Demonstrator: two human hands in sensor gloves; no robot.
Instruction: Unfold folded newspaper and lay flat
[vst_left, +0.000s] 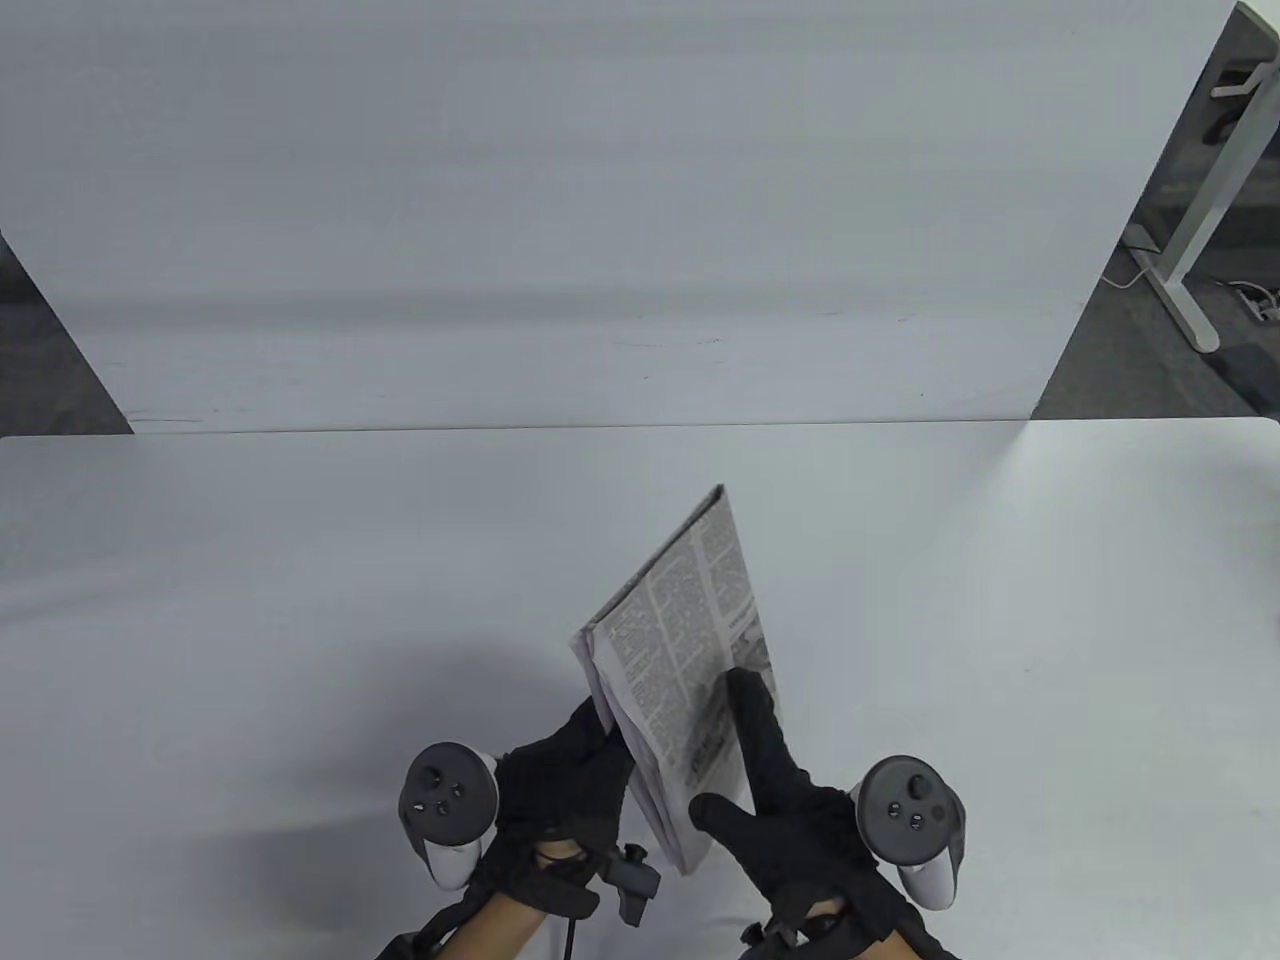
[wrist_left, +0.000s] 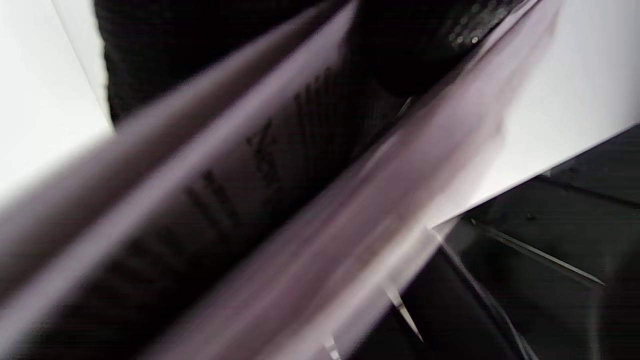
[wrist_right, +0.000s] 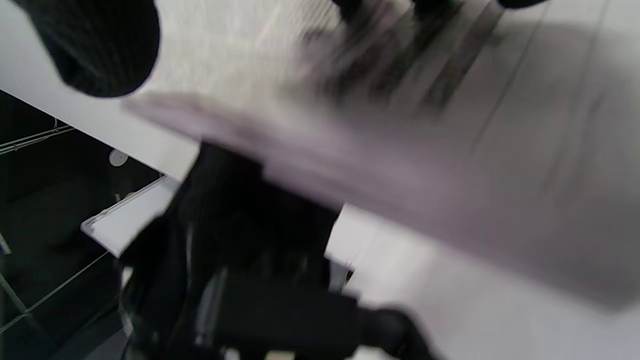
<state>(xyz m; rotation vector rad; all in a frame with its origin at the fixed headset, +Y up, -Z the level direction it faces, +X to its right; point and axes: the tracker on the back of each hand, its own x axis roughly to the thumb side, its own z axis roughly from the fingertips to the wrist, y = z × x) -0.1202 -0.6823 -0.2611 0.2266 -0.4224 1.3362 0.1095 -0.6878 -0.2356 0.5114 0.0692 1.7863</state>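
Table view. Newspaper (vst_left: 680, 660): folded, long and narrow, held tilted above the surface (vst_left: 250, 600) near its near edge; long axis runs from the hands away and slightly right. Left hand (vst_left: 560, 790): at the paper's near-left edge, fingers curled around the stacked page edges, gripping them. Right hand (vst_left: 790, 810): at the paper's near-right, forefinger stretched flat up the printed face, thumb spread toward the near corner; it steadies or pins the paper, though how the remaining fingers lie behind it cannot be told. Both hands sit at the paper's near end, one per side; the far end is free.

Left wrist view. Blurred. Paper's layered edges (wrist_left: 310, 210) cross the frame diagonally; dark glove between layers, suggesting fingers inside the fold.

Right wrist view. Blurred. Paper's face (wrist_right: 450, 165) fills the upper right; thumb tip (wrist_right: 100, 45) at upper left.

Judgement: opening likely turns on drawing the hands apart, across the long axis.
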